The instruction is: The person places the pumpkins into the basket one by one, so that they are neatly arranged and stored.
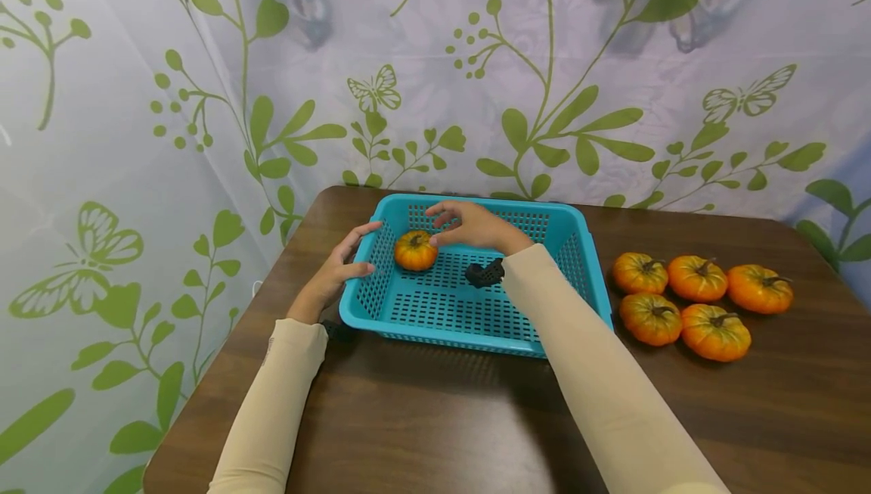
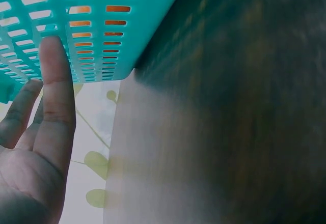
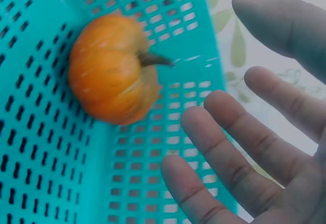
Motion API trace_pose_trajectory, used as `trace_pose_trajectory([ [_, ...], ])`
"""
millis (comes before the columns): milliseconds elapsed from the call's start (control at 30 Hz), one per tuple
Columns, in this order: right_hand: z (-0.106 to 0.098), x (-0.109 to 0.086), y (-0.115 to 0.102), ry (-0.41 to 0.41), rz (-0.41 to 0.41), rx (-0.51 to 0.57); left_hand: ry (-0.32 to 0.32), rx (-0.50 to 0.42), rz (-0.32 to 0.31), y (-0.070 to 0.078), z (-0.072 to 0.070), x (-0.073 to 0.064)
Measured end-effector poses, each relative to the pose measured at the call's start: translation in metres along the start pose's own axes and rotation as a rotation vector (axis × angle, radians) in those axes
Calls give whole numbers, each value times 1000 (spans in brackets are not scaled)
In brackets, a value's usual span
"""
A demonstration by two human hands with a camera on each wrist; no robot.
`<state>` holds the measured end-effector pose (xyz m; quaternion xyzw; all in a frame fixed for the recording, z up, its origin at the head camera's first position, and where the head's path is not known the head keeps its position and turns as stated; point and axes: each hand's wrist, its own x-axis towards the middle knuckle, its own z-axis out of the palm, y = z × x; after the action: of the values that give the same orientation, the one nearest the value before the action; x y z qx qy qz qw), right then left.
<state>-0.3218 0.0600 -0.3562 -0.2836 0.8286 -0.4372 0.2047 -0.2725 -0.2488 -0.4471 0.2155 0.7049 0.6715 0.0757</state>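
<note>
A small orange pumpkin [image 1: 416,250] with a dark stem sits in the left end of a turquoise plastic basket [image 1: 449,340]. Over the basket hovers my right hand [image 1: 469,226], just right of that pumpkin. The right wrist view shows its fingers spread and apart from the pumpkin [image 3: 112,71], with nothing held. My left hand [image 1: 333,274] is at the basket's left end, fingertips touching the rim and the outer wall. Seen in the left wrist view, the left hand [image 2: 41,137] has a fairly straight finger against the perforated wall [image 2: 97,30]; orange shows through the slots.
Several more orange pumpkins [image 1: 717,332] stand in two rows on the brown wooden table [image 1: 422,418], right of the basket. A curtain [image 1: 435,100] with green leaves and butterflies hangs behind and to the left. Dark wrist gear [image 1: 485,274] is at my right wrist.
</note>
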Motion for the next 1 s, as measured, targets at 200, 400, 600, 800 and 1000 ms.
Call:
trace_pose_trajectory([
  [200,-3,-7,-8,9,-38,33,4,-4,-5,1,0,0],
  [400,-7,-18,-13,37,-56,68,10,-8,-8,0,0,1],
  [600,-11,-33,-18,82,-86,58,11,8,-10,2,1,0],
  [800,-15,-48,-17,122,-133,83,17,10,-19,4,2,0],
  [1000,-18,-61,-18,166,-154,121,19,3,-13,3,2,0],
])
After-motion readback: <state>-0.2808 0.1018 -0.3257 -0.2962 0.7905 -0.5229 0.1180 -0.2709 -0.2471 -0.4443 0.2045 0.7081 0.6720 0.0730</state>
